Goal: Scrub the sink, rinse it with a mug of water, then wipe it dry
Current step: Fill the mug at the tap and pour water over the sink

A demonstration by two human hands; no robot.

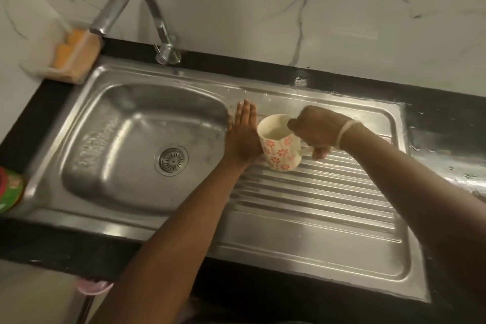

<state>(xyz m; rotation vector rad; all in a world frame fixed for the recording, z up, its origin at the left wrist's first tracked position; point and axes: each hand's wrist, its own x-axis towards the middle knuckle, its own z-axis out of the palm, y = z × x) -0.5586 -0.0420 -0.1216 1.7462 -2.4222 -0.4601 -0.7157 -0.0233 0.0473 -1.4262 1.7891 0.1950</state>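
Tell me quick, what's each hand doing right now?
Left hand: open, fingers straight, beside the mug on the drainboard.
Right hand: grips the handle of the white ceramic mug with pink flowers.

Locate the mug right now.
In the head view the floral mug sits mid-frame over the ribbed drainboard, just right of the basin, gripped by its handle in the right hand, with the flat left hand beside it.

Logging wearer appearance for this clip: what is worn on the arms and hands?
Both forearms are bare, with no sleeves in view and no gloves. The right hand has a thin, pale band around its wrist. The left hand shows no ring, watch or band.
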